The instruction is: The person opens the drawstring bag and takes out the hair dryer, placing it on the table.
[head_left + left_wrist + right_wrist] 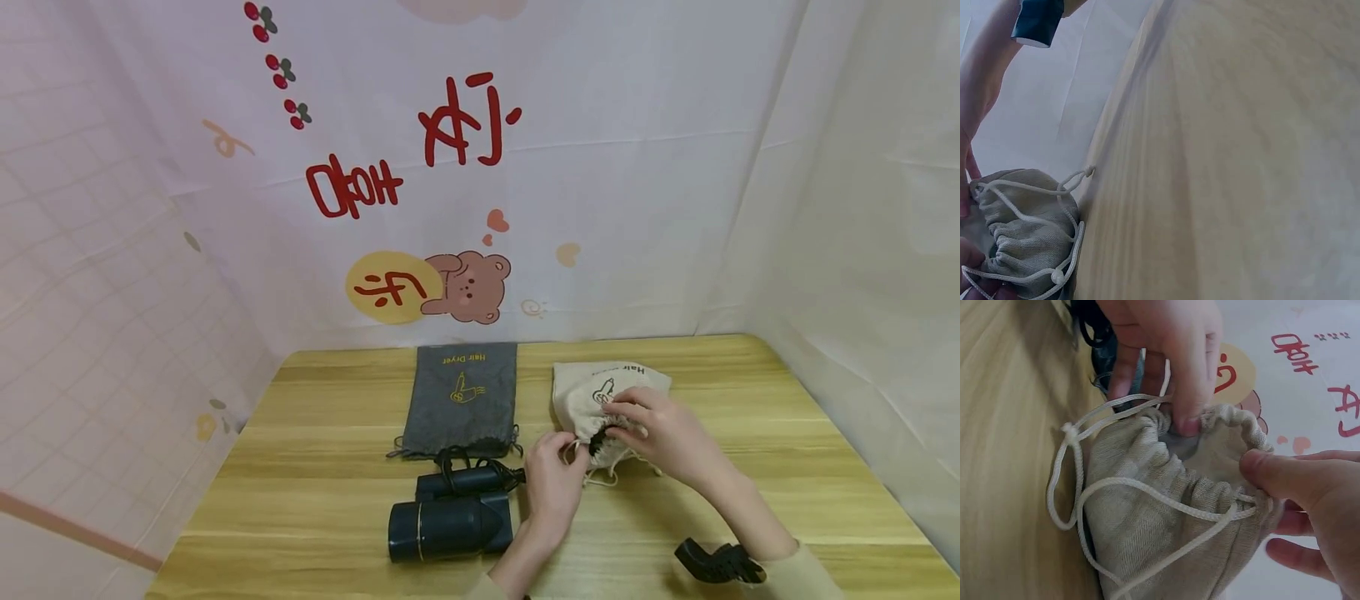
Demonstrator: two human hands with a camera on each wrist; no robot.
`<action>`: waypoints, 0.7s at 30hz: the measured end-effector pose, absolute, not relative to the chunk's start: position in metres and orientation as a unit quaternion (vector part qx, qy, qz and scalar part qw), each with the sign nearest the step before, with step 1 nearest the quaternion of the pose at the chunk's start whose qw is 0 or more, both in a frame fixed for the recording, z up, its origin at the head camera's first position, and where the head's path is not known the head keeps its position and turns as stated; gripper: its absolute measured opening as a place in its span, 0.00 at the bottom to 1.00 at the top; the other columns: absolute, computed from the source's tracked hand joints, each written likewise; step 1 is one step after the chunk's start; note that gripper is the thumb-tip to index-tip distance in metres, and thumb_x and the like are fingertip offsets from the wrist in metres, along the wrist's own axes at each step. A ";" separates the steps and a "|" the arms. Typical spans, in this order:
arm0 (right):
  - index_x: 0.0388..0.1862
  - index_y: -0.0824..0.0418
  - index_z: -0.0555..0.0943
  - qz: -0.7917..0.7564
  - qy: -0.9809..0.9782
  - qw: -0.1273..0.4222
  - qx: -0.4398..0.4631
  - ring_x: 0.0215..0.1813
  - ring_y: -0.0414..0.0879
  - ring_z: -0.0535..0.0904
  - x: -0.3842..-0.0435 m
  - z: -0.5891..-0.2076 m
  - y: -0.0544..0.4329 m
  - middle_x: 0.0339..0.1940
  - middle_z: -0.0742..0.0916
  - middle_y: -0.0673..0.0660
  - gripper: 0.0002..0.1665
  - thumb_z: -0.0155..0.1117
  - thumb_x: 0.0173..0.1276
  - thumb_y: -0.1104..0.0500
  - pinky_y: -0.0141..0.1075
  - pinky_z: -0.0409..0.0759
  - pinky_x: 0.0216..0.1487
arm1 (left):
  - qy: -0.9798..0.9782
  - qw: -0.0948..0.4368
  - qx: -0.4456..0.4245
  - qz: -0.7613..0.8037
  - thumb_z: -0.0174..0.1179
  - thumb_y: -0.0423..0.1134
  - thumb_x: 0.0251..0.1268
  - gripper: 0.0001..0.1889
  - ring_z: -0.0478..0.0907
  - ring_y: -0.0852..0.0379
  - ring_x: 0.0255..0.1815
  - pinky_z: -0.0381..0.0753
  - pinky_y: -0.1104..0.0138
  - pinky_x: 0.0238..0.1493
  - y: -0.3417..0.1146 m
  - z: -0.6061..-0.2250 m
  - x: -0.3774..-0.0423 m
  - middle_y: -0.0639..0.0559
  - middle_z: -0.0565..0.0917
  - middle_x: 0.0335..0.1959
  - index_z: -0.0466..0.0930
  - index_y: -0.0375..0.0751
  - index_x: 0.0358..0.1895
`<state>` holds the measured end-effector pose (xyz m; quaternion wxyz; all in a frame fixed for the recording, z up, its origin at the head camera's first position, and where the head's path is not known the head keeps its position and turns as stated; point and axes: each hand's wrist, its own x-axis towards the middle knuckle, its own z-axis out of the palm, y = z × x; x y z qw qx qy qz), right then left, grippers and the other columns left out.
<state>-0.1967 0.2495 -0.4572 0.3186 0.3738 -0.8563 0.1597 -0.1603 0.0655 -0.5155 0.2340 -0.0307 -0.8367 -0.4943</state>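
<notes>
A beige cloth drawstring bag [573,387] with a printed hair dryer drawing lies at the back right of the table, its gathered mouth toward me. My left hand [553,482] pinches one side of the mouth, and my right hand [671,433] grips the other side. In the right wrist view, the right thumb [1266,465] hooks inside the rim while its fingers stay outside. White cords [1141,487] hang loosely over the bag. The mouth is parted; what lies deeper inside is hidden. In the left wrist view the bag [1035,237] appears at lower left.
A dark blue hair dryer [450,527], its black cord [448,471] bundled by the handle, lies left of my left hand. Behind it a grey drawstring bag [442,417] marked "Hair Dryer" lies flat. A black strap-like object [716,562] is at my right forearm. Printed cloth [637,208] stands behind the table.
</notes>
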 end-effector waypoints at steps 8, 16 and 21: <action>0.45 0.62 0.92 0.129 -0.874 0.283 0.373 0.40 0.47 0.89 -0.196 -0.455 0.248 0.39 0.92 0.54 0.21 0.82 0.50 0.71 0.39 0.89 0.41 | -0.857 0.224 -0.035 -0.462 0.77 0.37 0.55 0.04 0.82 0.66 0.32 0.78 0.75 0.35 0.070 -0.513 -0.161 0.58 0.89 0.31 0.93 0.47 0.34; 0.46 0.66 0.91 0.130 -0.879 0.272 0.370 0.41 0.51 0.88 -0.199 -0.449 0.250 0.39 0.91 0.57 0.22 0.79 0.50 0.76 0.43 0.89 0.42 | -0.867 0.196 -0.047 -0.456 0.79 0.34 0.53 0.07 0.83 0.66 0.32 0.78 0.76 0.35 0.071 -0.510 -0.163 0.58 0.88 0.31 0.93 0.47 0.35; 0.45 0.66 0.91 0.128 -0.882 0.261 0.371 0.41 0.51 0.88 -0.201 -0.445 0.253 0.38 0.91 0.57 0.21 0.78 0.50 0.77 0.41 0.89 0.41 | -0.865 0.185 -0.045 -0.464 0.78 0.32 0.54 0.07 0.80 0.68 0.30 0.76 0.77 0.33 0.070 -0.509 -0.163 0.58 0.88 0.29 0.94 0.47 0.35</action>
